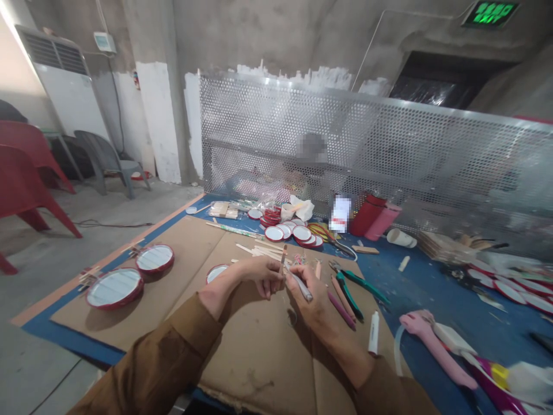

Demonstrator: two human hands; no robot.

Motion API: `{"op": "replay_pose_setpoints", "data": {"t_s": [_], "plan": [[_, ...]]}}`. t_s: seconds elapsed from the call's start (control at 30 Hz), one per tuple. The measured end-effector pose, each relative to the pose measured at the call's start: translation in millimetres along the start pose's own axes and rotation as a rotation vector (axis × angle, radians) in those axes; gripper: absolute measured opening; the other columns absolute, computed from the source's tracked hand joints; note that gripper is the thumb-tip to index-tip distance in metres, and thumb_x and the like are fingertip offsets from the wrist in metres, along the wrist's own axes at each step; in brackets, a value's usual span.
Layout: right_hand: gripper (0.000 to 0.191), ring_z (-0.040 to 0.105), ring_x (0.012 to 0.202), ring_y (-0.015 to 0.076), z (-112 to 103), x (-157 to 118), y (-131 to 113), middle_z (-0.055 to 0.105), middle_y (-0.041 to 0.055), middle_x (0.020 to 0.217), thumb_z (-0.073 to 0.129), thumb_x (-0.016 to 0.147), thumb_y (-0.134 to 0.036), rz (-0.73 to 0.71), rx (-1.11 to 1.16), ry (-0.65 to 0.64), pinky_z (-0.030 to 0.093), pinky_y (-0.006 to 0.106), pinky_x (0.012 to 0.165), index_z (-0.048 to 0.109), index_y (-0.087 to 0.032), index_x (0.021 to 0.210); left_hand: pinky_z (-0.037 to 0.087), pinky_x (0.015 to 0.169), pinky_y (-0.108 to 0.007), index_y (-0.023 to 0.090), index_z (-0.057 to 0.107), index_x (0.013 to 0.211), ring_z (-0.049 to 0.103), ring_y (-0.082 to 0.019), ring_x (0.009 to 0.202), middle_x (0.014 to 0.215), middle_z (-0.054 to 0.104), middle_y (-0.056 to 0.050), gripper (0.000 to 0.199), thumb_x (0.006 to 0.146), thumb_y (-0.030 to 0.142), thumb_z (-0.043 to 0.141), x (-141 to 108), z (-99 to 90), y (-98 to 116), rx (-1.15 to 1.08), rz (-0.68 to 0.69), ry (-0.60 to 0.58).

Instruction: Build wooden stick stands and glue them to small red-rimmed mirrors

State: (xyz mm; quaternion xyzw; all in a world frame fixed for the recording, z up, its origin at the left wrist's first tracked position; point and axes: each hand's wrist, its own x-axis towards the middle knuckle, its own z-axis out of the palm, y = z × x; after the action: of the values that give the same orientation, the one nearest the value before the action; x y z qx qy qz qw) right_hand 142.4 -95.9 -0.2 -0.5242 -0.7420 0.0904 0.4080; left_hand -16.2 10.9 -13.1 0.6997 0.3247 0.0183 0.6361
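Sign (490,14) read EXIT; inward from the surface's (415,282) left edge, our left grip (261,275) pinched a wooden stick (284,258), our right grip (313,298) a white tube (304,288).

Bright lt upper L; soft shadows on cardbd (259,346); R edge blurry.

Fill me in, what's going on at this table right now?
A person is working with both bare hands over a sheet of cardboard on a blue table. The left hand holds a small wooden stick roughly upright. The right hand grips what looks like a slim white tube, close to the stick; whether they touch is unclear. Two red-rimmed discs sit at the cardboard's left, and green-handled pliers lie right of the hands.
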Motion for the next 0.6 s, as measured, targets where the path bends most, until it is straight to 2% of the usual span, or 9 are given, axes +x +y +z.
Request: {"op": "replay_pose_setpoints", "data": {"t_s": [0.23, 0.6], "plan": [[0.019, 0.062, 0.081, 0.0194, 1.0, -0.6, 0.2, 0.069, 0.0042, 0.083, 0.046, 0.093, -0.036, -0.007, 0.034, 0.019, 0.044, 0.037, 0.090, 0.059, -0.022, 0.091, 0.052, 0.053, -0.026, 0.017, 0.052, 0.085, 0.064, -0.014, 0.054, 0.066, 0.060, 0.001, 0.029, 0.083, 0.045, 0.061, -1.3, 0.6, 0.6, 0.009, -0.003, 0.011], [0.017, 0.064, 0.081, 0.0191, -1.4, -0.5, -4.0, 0.070, 0.0036, 0.085, 0.046, 0.093, -0.035, 0.023, 0.044, 0.004, 0.040, 0.039, 0.096, 0.057, -0.021, 0.091, 0.052, 0.054, -0.025, 0.017, 0.052, 0.085, 0.064, -0.013, 0.054, 0.067, 0.060, 0.001, 0.028, 0.084, 0.044, 0.060, -2.2, 1.0, 1.4, 0.019, -0.005, 0.017]]}}
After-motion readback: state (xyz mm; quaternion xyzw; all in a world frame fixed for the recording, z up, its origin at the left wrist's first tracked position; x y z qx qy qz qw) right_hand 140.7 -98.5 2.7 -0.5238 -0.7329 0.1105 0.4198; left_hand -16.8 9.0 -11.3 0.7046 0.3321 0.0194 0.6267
